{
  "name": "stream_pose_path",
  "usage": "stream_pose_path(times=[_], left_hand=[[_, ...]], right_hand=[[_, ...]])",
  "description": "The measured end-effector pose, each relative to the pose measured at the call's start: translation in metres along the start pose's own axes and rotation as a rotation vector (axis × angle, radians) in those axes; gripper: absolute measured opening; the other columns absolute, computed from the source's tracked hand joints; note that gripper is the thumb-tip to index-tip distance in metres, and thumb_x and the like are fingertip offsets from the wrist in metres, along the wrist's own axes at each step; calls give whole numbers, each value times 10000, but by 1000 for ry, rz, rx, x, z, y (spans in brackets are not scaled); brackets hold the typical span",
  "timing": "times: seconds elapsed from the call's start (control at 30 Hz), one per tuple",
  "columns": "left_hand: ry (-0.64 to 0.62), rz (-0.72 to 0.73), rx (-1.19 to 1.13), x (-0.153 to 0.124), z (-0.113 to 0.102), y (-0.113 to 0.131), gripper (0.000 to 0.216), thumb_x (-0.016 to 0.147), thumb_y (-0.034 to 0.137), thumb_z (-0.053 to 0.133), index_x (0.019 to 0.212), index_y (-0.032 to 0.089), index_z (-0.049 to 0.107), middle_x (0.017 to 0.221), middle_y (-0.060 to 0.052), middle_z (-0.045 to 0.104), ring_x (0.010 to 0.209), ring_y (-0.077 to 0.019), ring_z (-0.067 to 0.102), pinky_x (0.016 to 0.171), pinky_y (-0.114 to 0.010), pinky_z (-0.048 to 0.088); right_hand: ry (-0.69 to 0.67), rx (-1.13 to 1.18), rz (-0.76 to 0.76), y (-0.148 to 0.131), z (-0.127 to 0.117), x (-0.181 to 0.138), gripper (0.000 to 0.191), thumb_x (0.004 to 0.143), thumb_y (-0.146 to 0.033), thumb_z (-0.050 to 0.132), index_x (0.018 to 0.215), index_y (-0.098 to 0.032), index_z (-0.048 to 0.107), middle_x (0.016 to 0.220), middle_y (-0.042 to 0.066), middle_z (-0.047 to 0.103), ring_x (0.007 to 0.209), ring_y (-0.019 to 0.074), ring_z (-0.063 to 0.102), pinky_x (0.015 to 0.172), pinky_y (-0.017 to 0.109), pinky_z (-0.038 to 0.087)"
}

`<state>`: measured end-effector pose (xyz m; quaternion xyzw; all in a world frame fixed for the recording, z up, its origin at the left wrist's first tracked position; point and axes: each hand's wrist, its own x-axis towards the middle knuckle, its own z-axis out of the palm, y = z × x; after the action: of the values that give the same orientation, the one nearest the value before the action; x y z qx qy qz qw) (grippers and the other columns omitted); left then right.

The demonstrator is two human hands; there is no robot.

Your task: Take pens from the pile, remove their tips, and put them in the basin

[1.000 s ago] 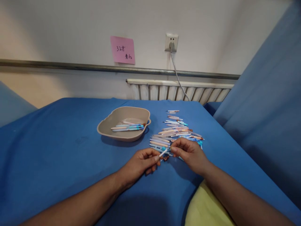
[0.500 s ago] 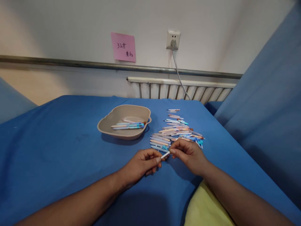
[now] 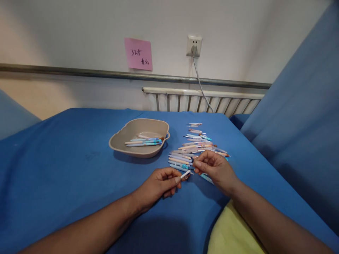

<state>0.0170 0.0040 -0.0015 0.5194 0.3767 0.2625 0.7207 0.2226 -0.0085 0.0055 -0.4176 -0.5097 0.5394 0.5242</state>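
Between the thumb and forefinger of my left hand [image 3: 167, 181] is a short white pen refill [image 3: 185, 174], pointing up and to the right. My right hand [image 3: 213, 169] is just to its right, thumb and fingertips pinched together and apart from the refill; what the tips hold is too small to tell. A light blue pen barrel [image 3: 206, 179] pokes out below the right palm, seemingly kept in the curled fingers. Behind both hands lies a spread of pastel pens [image 3: 182, 155], partly hidden by my right hand. Left of them stands a beige bin [image 3: 124, 150] with several pens [image 3: 144, 142] in it.
A blue cloth [image 3: 79, 169] covers the table. Thin pen parts [image 3: 194, 124] lie at the far end of the spread. On the wall are a pink note [image 3: 138, 53] and a socket with a cord [image 3: 194, 46]. Yellow fabric [image 3: 233, 233] is at the front right.
My right hand has drawn away from the white refill, slightly right, and turned. The light blue barrel beneath it has come into sight. My left hand stays in place.
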Motion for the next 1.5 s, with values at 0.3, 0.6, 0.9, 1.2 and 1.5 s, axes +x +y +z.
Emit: stream_pose_path(times=[0.3,0.6,0.9,1.2,1.5], left_hand=[[-23,14,13,-2,1,0,256,748,364,705,824,125,656,650,-8,596,462,-57,440,414,-174,286],[-34,8,16,-2,2,0,234,761,356,689,809,129,658,656,-16,611,465,-59,447,423,-177,290],[-47,9,-17,-2,5,1,231,751,352,699,807,131,662,641,-10,607,454,-56,446,420,-184,287],[-83,14,-39,-3,7,-1,238,765,352,690,851,131,674,660,-9,614,453,-50,451,426,-183,296],[-66,6,-91,-4,8,0,256,744,356,706,836,121,662,654,-10,610,435,-45,436,409,-174,293]], right_hand=[[-49,3,34,-8,6,-5,228,707,-368,728,713,-167,621,533,-34,596,500,91,528,504,221,426],[-44,28,47,-6,7,-5,184,674,-320,756,722,-175,653,593,-22,631,568,109,575,556,239,440],[-37,-23,36,-8,10,-6,208,674,-329,756,698,-171,622,579,-18,625,548,106,554,540,236,425],[-21,-8,61,-9,11,-6,271,653,-371,769,658,-164,593,544,-33,567,517,88,491,511,221,386],[-55,56,19,-2,7,-6,171,692,-280,757,703,-172,626,598,-22,613,568,99,547,569,226,424]])
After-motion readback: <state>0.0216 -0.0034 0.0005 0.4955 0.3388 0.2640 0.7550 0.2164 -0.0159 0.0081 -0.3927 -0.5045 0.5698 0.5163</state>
